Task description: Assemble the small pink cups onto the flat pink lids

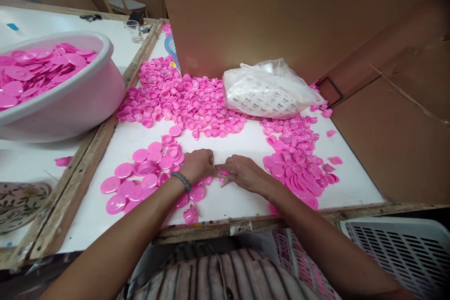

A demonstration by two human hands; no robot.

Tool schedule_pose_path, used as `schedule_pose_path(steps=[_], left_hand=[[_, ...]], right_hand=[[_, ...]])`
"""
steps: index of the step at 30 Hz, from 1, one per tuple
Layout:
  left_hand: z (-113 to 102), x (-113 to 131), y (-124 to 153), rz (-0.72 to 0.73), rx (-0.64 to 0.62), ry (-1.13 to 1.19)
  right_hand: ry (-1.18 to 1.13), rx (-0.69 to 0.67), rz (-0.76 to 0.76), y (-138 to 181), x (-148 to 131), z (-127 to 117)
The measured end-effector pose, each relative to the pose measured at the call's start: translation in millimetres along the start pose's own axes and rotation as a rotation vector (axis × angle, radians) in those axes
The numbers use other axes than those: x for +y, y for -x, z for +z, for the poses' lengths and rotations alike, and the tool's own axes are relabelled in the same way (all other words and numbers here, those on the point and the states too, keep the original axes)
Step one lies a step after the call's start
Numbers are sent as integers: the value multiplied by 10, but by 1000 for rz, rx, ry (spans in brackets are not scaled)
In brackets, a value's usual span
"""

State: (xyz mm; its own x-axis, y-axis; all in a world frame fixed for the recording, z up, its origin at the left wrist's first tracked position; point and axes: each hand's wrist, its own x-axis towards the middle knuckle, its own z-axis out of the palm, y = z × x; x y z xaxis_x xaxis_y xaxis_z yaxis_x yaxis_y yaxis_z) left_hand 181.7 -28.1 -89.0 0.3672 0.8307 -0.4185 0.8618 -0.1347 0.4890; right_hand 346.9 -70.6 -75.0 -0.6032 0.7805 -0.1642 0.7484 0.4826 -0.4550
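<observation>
My left hand point(199, 165), with a beaded bracelet on its wrist, is curled closed over the white tabletop. My right hand point(242, 173) meets it from the right, its fingers closed around a small pink plastic piece point(222, 173) between the two hands. That piece is mostly covered, so its shape cannot be made out. What the left fingers hold is hidden. Beside my left hand lie pink toy saucers point(123, 170) and a few toy cups. To the right is a heap of overlapping pink saucers point(298, 180). Near the front edge sits a pink toy cup point(191, 214).
A large pile of pink toy cups point(190, 98) spreads along the back. A filled plastic bag point(270, 91) rests against the cardboard wall point(281, 14). At left stands a big tub point(87, 98) of saucers. A white basket point(397, 243) is below the table's right edge.
</observation>
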Motion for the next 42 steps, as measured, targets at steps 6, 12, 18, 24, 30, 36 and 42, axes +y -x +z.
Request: schedule_pose_path(steps=[6, 12, 18, 24, 30, 36, 42], left_hand=[[-17, -3, -93, -29, -51, -43], [-39, 15, -38, -20, -28, -44], [-61, 33, 3, -55, -31, -50], [-48, 27, -19, -59, -27, -33], [-71, 72, -8, -79, -46, -48], [-85, 105, -39, -99, -76, -53], [-46, 92, 46, -21, -14, -53]], right_hand=[[-258, -85, 12, -108, 222, 78], [-406, -33, 27, -98, 244, 127], [-96, 168, -18, 62, 146, 239], [322, 351, 191, 219, -1, 465], [465, 309, 250, 278, -181, 556], [483, 274, 235, 218, -201, 574], [401, 308, 240, 360, -47, 327]])
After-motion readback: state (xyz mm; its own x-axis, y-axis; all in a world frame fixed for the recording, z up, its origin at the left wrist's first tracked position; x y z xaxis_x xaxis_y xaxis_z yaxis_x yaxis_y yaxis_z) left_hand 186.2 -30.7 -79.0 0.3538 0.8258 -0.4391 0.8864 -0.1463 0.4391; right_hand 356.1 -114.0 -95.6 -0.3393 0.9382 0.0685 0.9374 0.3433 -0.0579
